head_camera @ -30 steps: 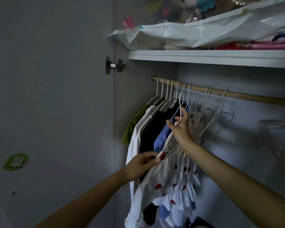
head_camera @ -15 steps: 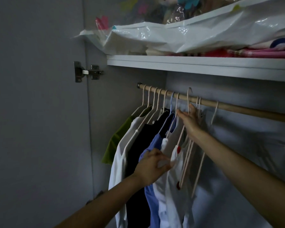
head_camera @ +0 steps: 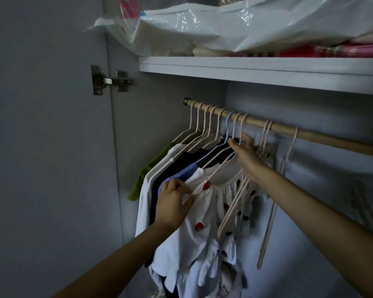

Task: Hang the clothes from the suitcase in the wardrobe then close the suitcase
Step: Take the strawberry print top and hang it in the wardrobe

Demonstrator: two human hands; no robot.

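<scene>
Since half a second ago, strawberry dress [head_camera: 207, 214] is now hanging on the rod [head_camera: 310, 135]; our right hand [head_camera: 244, 157] is gripping its hanger [head_camera: 224, 166], left hand [head_camera: 172, 203] pinching its shoulder.

— What's worn on the arms?
— Nothing that shows. Both forearms are bare right up to the frame edge, no sleeves.
— Rings, a watch?
— None visible on the left hand [head_camera: 173, 203] or the right hand [head_camera: 246, 157].
</scene>
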